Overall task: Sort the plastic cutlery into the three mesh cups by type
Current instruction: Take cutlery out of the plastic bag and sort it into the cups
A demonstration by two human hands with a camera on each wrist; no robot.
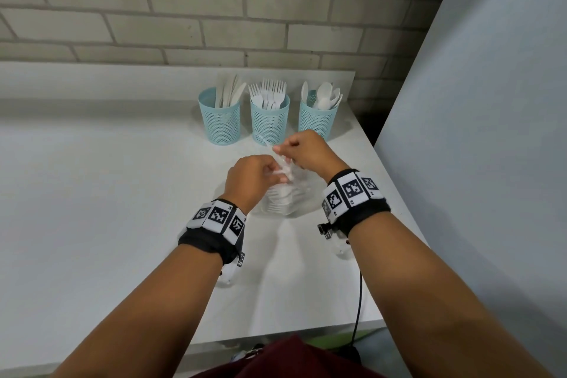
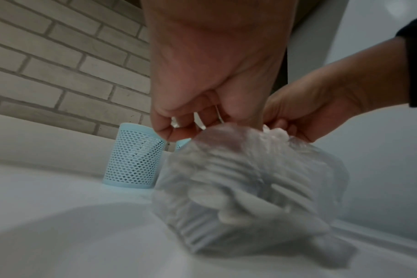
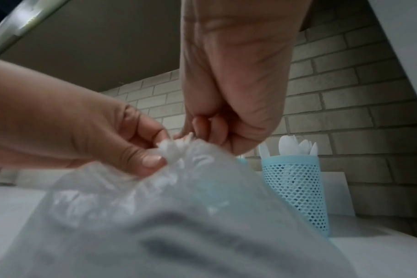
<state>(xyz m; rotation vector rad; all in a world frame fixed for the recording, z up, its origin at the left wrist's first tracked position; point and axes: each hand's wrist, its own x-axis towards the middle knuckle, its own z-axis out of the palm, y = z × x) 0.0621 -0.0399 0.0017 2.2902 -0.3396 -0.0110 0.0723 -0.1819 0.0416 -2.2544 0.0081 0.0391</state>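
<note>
Three light-blue mesh cups stand in a row near the wall: the knife cup (image 1: 220,120), the fork cup (image 1: 270,123) and the spoon cup (image 1: 317,120). In front of them a clear plastic bag (image 1: 283,201) full of white cutlery lies on the white table (image 1: 107,193). My left hand (image 1: 273,170) and right hand (image 1: 287,155) both pinch the twisted white neck of the bag just above it. In the wrist views the bag (image 2: 250,188) (image 3: 155,216) fills the foreground, with the left hand (image 2: 179,131) and right hand (image 3: 200,133) at its knot.
A brick wall (image 1: 184,9) backs the table. A tall pale panel (image 1: 491,101) rises close on the right, past the table's right edge. A black cable (image 1: 359,301) hangs off the front right. Bare table surface stretches to the left.
</note>
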